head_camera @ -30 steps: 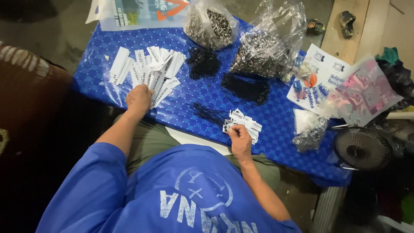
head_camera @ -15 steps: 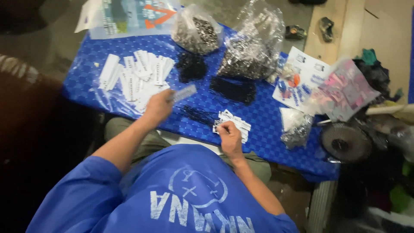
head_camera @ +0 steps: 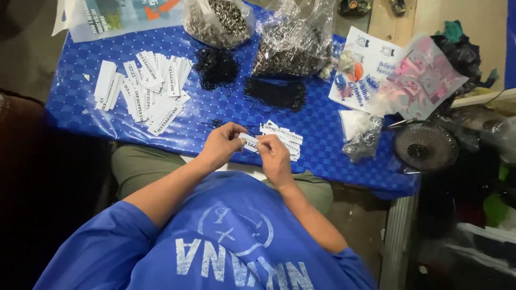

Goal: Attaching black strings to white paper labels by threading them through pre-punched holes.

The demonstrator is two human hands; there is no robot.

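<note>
1. We hold one white tag between both hands over the near edge of the bench. The left hand pinches its left end and the right hand pinches its right end.
2. The tag's long axis runs left to right, from one grip to the other, roughly along the bench's near edge. It lies flat-ish, and only the short middle stretch shows between our fingertips.
3. Both grips are narrow, closed on the tag. Neither hand is nearer than the other, since each has an end.
4. Just right of and slightly beyond the right grip lies a small stack of tags, touching the bench, its long axis the same way as the held tag.
5. Just beyond both grips lies a thin black cord, close to the left hand. Further beyond sit two darker cord piles, well apart from the grips.
6. Far left and beyond the left grip spreads a loose pile of tags, well apart from both hands.
</note>
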